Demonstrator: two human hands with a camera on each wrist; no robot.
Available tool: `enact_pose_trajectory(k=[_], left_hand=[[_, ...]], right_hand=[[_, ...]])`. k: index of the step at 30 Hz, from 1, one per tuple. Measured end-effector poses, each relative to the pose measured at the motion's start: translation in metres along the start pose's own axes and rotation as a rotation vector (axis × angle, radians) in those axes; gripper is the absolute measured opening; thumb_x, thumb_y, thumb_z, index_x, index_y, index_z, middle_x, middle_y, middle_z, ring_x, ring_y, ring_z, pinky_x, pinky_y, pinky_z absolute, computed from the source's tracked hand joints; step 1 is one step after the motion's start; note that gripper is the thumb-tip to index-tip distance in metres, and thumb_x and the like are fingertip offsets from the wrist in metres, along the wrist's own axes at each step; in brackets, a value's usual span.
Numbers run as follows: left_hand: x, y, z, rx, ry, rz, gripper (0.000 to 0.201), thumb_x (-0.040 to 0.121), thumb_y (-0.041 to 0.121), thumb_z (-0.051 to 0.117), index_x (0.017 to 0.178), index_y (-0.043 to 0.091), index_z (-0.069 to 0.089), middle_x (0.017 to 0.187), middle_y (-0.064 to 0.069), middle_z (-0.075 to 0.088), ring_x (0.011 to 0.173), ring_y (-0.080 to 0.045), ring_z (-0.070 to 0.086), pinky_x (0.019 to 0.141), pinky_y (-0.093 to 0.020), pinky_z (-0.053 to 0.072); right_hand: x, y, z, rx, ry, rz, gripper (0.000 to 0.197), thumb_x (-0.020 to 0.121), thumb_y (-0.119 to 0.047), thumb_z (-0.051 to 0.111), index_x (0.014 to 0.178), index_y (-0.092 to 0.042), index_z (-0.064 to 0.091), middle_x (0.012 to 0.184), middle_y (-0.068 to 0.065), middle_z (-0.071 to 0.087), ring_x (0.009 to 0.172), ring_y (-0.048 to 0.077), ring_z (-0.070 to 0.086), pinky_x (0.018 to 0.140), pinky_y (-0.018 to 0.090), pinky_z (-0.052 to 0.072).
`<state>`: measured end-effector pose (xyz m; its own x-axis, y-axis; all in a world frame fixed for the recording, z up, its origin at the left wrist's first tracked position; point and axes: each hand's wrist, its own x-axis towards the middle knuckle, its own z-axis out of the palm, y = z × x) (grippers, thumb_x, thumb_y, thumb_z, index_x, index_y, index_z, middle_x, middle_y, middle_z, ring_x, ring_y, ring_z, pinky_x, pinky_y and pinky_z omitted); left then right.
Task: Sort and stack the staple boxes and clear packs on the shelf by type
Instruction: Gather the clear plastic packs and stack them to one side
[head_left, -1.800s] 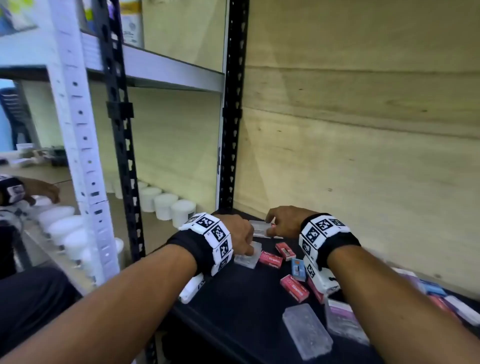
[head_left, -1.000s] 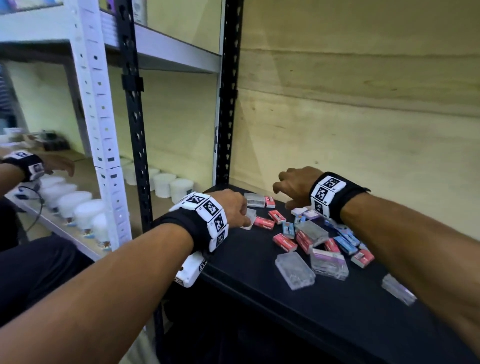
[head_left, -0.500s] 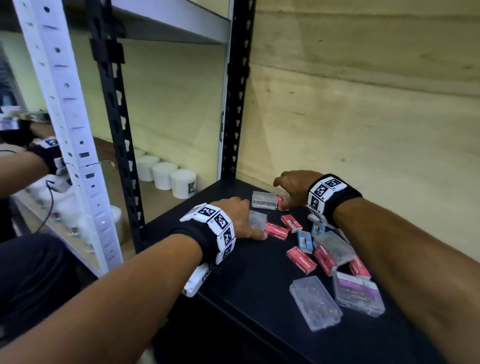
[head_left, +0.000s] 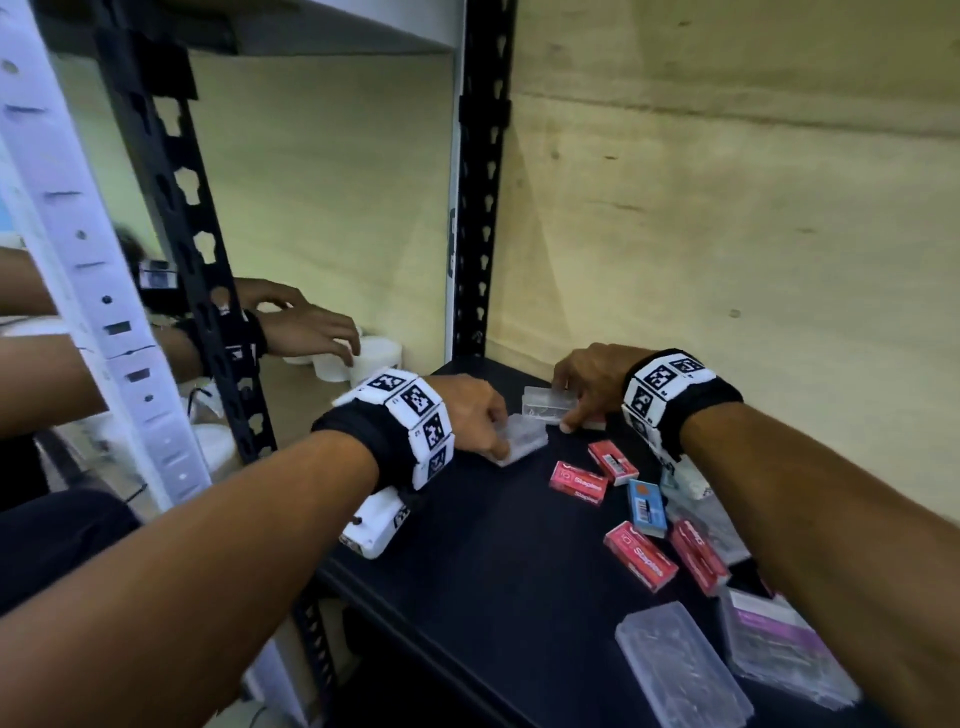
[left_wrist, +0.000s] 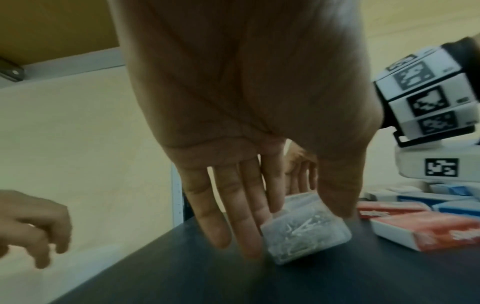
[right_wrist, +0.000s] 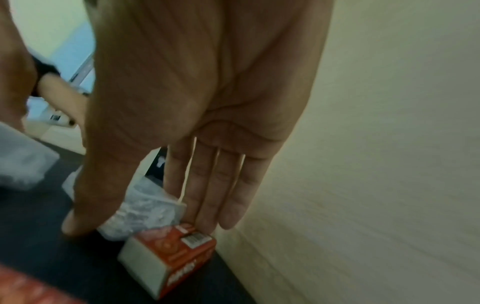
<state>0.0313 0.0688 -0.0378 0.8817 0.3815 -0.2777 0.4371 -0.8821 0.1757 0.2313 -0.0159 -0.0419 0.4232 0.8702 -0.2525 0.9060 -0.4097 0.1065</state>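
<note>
Fingers (left_wrist: 233, 216) and thumb of your left hand (head_left: 467, 410) pinch the near clear pack (left_wrist: 303, 228) on the black shelf (head_left: 493, 571), toward its far left corner. Your right hand (head_left: 597, 379) grips the far clear pack (head_left: 548, 402) just beyond, fingers (right_wrist: 215, 185) straight and together, thumb opposite. Scattered to the right lie red staple boxes (head_left: 578, 483) and a blue staple box (head_left: 647, 506).

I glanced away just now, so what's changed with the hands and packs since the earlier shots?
The right hand, lifted clear a second ago, has come back down to hold the back clear pack, thumb in front, fingers behind. The left hand stayed on the front clear pack, thumb and fingers either side. The loose red boxes and blue box lie as before.
</note>
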Motion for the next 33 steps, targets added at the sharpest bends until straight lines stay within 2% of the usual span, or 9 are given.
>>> enact_pose_trajectory(k=[4, 9, 12, 17, 23, 25, 28, 30, 33], left_hand=[[0.009, -0.009, -0.017, 0.016, -0.058, -0.007, 0.038, 0.095, 0.03, 0.051, 0.133, 0.028, 0.057, 0.129, 0.008, 0.056, 0.12, -0.015, 0.05, 0.098, -0.024, 0.034], [0.024, -0.017, -0.019, -0.047, -0.056, -0.048, 0.031, 0.1, 0.029, 0.039, 0.125, 0.028, 0.057, 0.09, 0.005, 0.064, 0.095, -0.016, 0.065, 0.09, -0.026, 0.045], [0.033, -0.024, -0.014, -0.111, -0.015, -0.049, 0.031, 0.102, 0.031, 0.034, 0.123, 0.025, 0.056, 0.105, -0.003, 0.069, 0.089, -0.018, 0.069, 0.089, -0.029, 0.05], [0.037, -0.028, -0.013, -0.143, -0.005, -0.047, 0.03, 0.102, 0.034, 0.033, 0.125, 0.028, 0.052, 0.114, -0.003, 0.065, 0.093, -0.023, 0.07, 0.059, -0.02, 0.044], [0.036, -0.031, -0.017, 0.023, -0.021, -0.053, 0.029, 0.09, 0.041, 0.059, 0.114, 0.029, 0.048, 0.104, 0.006, 0.057, 0.093, -0.015, 0.055, 0.073, -0.025, 0.039], [0.039, -0.034, -0.017, 0.04, -0.007, -0.07, 0.031, 0.088, 0.037, 0.064, 0.113, 0.029, 0.046, 0.096, 0.008, 0.055, 0.09, -0.014, 0.053, 0.074, -0.025, 0.038], [0.047, -0.038, -0.017, 0.048, 0.069, -0.08, 0.035, 0.091, 0.029, 0.06, 0.123, 0.026, 0.047, 0.085, 0.007, 0.055, 0.083, -0.015, 0.056, 0.071, -0.026, 0.044], [0.052, -0.04, -0.019, 0.069, 0.122, -0.091, 0.036, 0.093, 0.023, 0.056, 0.128, 0.024, 0.046, 0.09, 0.001, 0.06, 0.076, -0.016, 0.053, 0.065, -0.024, 0.042], [0.062, -0.04, -0.022, 0.067, 0.132, -0.128, 0.04, 0.094, 0.014, 0.051, 0.132, 0.022, 0.044, 0.116, -0.011, 0.062, 0.073, -0.019, 0.053, 0.055, -0.024, 0.041]], right_hand=[[0.004, 0.009, -0.006, 0.087, -0.066, 0.008, 0.049, 0.079, -0.051, 0.073, 0.122, -0.028, 0.066, 0.111, -0.006, 0.069, 0.103, 0.018, 0.063, 0.097, 0.038, 0.048], [0.012, 0.018, -0.007, 0.12, -0.057, 0.04, 0.019, 0.083, -0.056, 0.061, 0.086, -0.039, 0.068, 0.093, -0.011, 0.072, 0.093, 0.015, 0.065, 0.096, 0.042, 0.049], [0.015, 0.018, -0.01, 0.168, -0.066, 0.064, 0.019, 0.088, -0.051, 0.058, 0.078, -0.036, 0.065, 0.088, -0.01, 0.069, 0.092, 0.016, 0.064, 0.096, 0.043, 0.049], [0.02, 0.017, -0.009, 0.21, -0.08, 0.101, 0.019, 0.096, -0.043, 0.052, 0.085, -0.028, 0.058, 0.077, -0.011, 0.065, 0.083, 0.013, 0.062, 0.097, 0.041, 0.049], [0.021, 0.011, -0.01, 0.213, -0.07, 0.104, 0.017, 0.101, -0.035, 0.046, 0.091, -0.024, 0.055, 0.077, -0.006, 0.062, 0.071, 0.014, 0.057, 0.083, 0.036, 0.05], [0.02, 0.006, -0.01, 0.212, -0.025, 0.095, 0.018, 0.101, -0.03, 0.048, 0.084, -0.025, 0.054, 0.084, -0.004, 0.06, 0.076, 0.016, 0.057, 0.077, 0.032, 0.048], [0.022, 0.005, -0.007, 0.245, -0.002, 0.114, 0.019, 0.1, -0.033, 0.05, 0.083, -0.025, 0.054, 0.091, -0.002, 0.059, 0.084, 0.02, 0.057, 0.081, 0.032, 0.05], [0.022, 0.006, -0.008, 0.221, -0.016, 0.125, 0.028, 0.099, -0.039, 0.047, 0.076, -0.025, 0.051, 0.081, -0.004, 0.057, 0.081, 0.021, 0.055, 0.083, 0.034, 0.049], [0.02, 0.008, -0.01, 0.244, -0.072, 0.15, 0.039, 0.099, -0.044, 0.043, 0.068, -0.02, 0.052, 0.068, -0.003, 0.056, 0.072, 0.022, 0.055, 0.084, 0.036, 0.048]])
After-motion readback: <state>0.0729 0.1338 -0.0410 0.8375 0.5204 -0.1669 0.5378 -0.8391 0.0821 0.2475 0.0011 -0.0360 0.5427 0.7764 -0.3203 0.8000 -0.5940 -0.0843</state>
